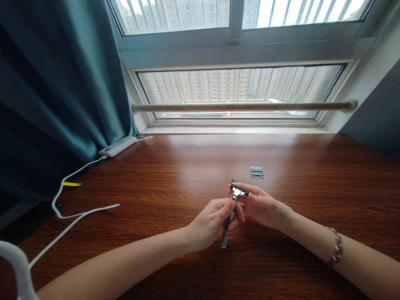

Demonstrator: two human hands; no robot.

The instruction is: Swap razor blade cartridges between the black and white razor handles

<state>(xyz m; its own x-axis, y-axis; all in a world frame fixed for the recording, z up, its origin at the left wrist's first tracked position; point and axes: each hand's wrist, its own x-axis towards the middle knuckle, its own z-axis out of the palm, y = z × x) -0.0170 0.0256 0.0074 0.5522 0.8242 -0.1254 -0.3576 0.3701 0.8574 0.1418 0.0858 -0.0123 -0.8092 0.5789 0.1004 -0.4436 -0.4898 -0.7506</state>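
A razor (pixel 231 216) with a silver and dark handle is tilted over the table, its head up. My left hand (pixel 215 216) grips it by the handle, thumb on the neck below the head. Behind the razor head is my right hand (pixel 259 204), its fingers closed around the head's edge and partly hidden by it. A small ridged piece shows at the far left end of the head, by the right fingertips; I cannot tell whether it is separate. Beyond the hands lies a clear pack of blade cartridges (pixel 256 172) with green strips.
At the back left, a white power strip (pixel 118 146) sits beside the blue curtain (pixel 71 75). A white cable (pixel 71 216) loops over the wooden table (pixel 175 166), near a yellow strip (pixel 72 184). A pale object (pixel 285 205) shows behind my right wrist. A window bar (pixel 243 107) spans the back.
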